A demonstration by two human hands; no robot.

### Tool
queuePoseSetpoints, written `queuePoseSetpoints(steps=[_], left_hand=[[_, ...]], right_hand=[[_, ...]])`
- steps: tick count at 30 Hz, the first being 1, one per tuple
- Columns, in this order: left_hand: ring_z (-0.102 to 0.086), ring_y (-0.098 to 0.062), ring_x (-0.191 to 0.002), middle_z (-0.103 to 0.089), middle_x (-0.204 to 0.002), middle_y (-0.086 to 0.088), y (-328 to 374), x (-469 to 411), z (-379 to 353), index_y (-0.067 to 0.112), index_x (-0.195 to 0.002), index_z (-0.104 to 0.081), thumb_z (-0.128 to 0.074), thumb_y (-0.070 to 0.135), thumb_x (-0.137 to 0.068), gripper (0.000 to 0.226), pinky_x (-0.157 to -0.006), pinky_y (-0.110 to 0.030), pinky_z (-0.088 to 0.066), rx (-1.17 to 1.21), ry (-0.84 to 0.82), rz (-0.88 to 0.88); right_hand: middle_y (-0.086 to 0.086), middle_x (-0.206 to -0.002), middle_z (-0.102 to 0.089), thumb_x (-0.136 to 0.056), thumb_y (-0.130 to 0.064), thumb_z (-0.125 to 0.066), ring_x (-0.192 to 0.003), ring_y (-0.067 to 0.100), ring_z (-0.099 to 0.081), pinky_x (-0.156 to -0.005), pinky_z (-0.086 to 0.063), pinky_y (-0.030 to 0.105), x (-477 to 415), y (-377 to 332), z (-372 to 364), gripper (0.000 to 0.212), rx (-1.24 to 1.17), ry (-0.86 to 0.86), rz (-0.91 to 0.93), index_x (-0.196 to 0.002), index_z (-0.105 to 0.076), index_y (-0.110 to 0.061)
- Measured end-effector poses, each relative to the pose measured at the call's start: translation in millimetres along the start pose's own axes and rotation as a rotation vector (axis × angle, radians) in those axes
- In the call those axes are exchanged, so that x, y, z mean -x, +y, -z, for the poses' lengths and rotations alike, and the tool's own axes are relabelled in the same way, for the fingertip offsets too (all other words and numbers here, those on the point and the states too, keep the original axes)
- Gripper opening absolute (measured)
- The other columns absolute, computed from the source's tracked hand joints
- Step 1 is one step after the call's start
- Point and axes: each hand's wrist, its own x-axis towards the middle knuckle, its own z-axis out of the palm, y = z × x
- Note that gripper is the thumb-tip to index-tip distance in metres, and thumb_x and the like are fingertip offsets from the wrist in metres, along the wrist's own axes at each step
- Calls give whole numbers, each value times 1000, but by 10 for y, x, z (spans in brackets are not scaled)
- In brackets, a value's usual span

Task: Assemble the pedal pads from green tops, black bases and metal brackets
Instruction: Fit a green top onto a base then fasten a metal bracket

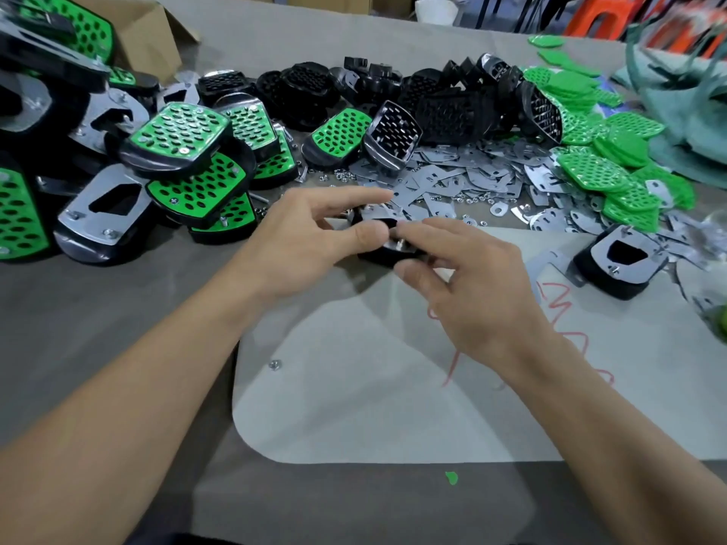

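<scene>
Left hand (310, 238) gripped the pedal pad (375, 256) at 9 o'clock; right hand (464, 277) pinched it at 3. It seemed light and stiff, best held by its edges.

Red scrawl (552, 298) on white sheet (354, 407), not readable

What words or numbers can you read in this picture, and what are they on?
Red marker scrawl on the pale sheet: handwritten, partly behind the right hand, not readable.
Cardboard box: no print shows.
Black pad gripped by the left hand: no label shows.
Nothing else bears readable text.
</scene>
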Motion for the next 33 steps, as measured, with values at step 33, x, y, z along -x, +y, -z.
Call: queuePoseSetpoints(steps=[33], left_hand=[[-49,-1,-92,-67,-98,10,72,84,-277,22,-107,-56,-68,38,-95,24,-92,-10,-33,-394,322,-365]], right_hand=[[-8,-93,-79,-71,-13,-83,-83,43,-69,-63,-60,54,-245,-7,-128,39,-653,216,-336,-93,-80,-46]])
